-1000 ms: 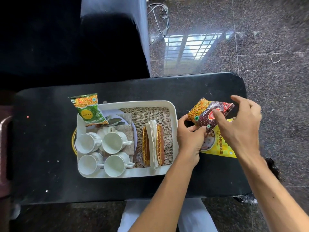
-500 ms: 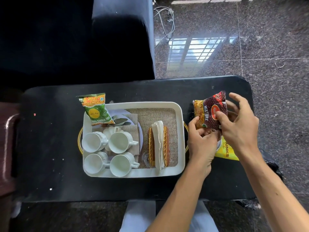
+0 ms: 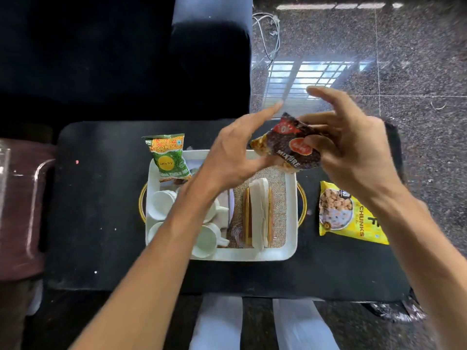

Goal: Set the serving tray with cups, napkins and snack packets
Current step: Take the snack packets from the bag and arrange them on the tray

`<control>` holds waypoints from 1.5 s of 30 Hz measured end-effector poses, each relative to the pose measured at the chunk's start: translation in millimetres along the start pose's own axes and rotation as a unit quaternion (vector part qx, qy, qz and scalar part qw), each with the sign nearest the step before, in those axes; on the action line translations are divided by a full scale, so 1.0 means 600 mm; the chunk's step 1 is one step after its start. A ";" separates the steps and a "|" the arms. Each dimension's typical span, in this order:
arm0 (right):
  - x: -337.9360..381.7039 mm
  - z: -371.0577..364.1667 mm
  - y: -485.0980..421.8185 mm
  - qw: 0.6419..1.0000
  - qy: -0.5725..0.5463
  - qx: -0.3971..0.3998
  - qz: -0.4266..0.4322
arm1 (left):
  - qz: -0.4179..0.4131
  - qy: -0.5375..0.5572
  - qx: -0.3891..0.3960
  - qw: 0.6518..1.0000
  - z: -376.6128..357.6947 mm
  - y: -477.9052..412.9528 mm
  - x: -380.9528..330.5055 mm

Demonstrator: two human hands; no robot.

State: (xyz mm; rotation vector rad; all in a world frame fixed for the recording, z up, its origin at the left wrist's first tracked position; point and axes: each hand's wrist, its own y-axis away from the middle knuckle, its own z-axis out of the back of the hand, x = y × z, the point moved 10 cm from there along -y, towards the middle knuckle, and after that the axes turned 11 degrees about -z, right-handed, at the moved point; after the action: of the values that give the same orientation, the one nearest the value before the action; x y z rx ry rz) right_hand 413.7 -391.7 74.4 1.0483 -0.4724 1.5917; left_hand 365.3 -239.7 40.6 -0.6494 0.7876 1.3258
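Observation:
A white serving tray (image 3: 290, 251) lies on the black table (image 3: 101, 223). Several white cups (image 3: 161, 204) fill its left side, partly hidden by my left forearm. A napkin holder with white napkins (image 3: 259, 210) stands on the burlap mat at its right. A green snack packet (image 3: 168, 157) leans on the tray's far left corner. Both hands hold a dark red "mixture" packet (image 3: 290, 145) in the air above the tray's far right corner: my right hand (image 3: 353, 152) grips its right side, my left hand (image 3: 232, 152) pinches its left edge. A yellow "chunks" packet (image 3: 348, 213) lies right of the tray.
A dark sofa (image 3: 126, 59) stands behind the table. A maroon object with a clear handle (image 3: 22, 210) sits at the left. Cables (image 3: 270, 36) lie on the speckled stone floor at the back. My white-trousered legs (image 3: 252, 324) are below the table's near edge.
Both hands have lifted the dark red packet off the table and carried it up and left over the tray's far right corner. The yellow packet is now uncovered.

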 end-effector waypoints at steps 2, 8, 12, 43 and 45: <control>0.025 -0.032 -0.010 0.999 0.003 0.038 0.021 | -0.005 -0.008 0.016 1.000 0.014 0.004 0.015; 0.034 -0.100 -0.031 0.998 -0.031 0.060 0.000 | 0.048 0.053 -0.074 0.995 0.061 0.061 0.098; -0.019 -0.151 -0.023 0.988 -0.063 0.089 -0.105 | 0.125 0.104 -0.129 0.978 0.061 0.109 0.161; -0.119 -0.258 -0.061 0.975 0.028 0.012 -0.220 | 0.250 0.071 -0.179 0.949 0.031 0.129 0.235; -0.116 -0.254 -0.063 0.976 0.032 0.014 -0.213 | 0.253 0.080 -0.185 0.946 0.034 0.131 0.235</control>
State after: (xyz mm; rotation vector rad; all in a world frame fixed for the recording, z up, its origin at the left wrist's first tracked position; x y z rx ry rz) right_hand 390.6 -304.1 -71.3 1.0351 -0.1645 1.2464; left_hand 299.4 -129.6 -59.5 -0.8972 0.8800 1.9373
